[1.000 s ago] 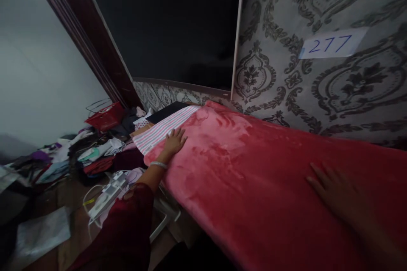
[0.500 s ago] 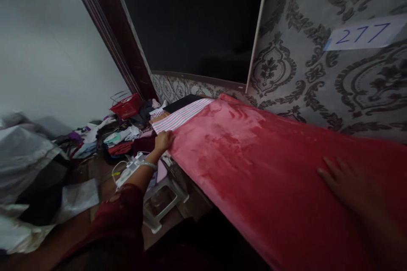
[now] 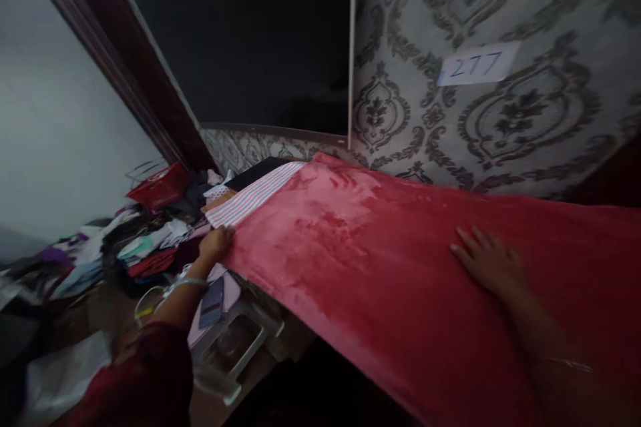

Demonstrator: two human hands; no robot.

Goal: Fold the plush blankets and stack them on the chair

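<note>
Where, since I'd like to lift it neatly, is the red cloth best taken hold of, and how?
Probably pinch the red cloth by its near edge, close to the striped band, coming from the near side: that long edge is exposed, while the middle lies spread out.

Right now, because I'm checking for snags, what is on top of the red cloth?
The right hand lies spread on the red cloth; the left hand is curled at its edge, beside the striped fabric. Whatever lies beneath the right palm is covered.
</note>
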